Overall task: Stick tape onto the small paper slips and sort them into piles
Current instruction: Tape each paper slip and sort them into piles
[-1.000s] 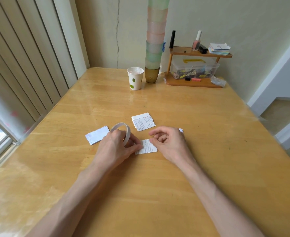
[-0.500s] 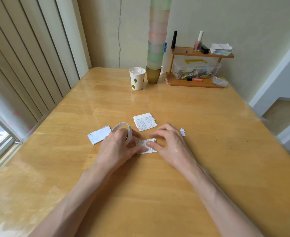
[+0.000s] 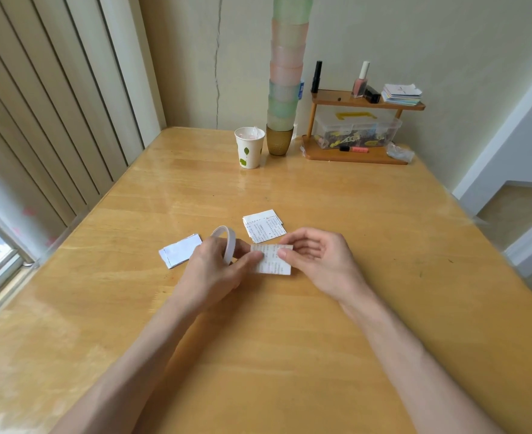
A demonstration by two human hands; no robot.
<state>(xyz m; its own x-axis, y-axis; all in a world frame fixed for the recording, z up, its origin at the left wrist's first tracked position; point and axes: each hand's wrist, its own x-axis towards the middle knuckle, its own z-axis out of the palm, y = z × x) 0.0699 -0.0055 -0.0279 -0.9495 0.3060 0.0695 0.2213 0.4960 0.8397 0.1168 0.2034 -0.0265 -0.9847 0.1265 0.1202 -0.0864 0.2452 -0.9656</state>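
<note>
We hold one paper slip (image 3: 273,261) between both hands at the middle of the tabletop (image 3: 383,214).

Our right hand (image 3: 321,261) pinches the slip's upper right edge, the thumb (image 3: 285,253) lying on its printed face and the other fingers curled behind it. Our left hand (image 3: 213,272) has its fingers curled round the tape roll (image 3: 227,241), which stands upright just left of the slip, and its thumb tip presses the slip's left edge. We cannot tell whether the slip's lower edge rests on the wood. A pile of printed slips (image 3: 263,227) lies just beyond our fingers, and a pile of blank slips (image 3: 180,254) lies just left of our left hand.
</note>
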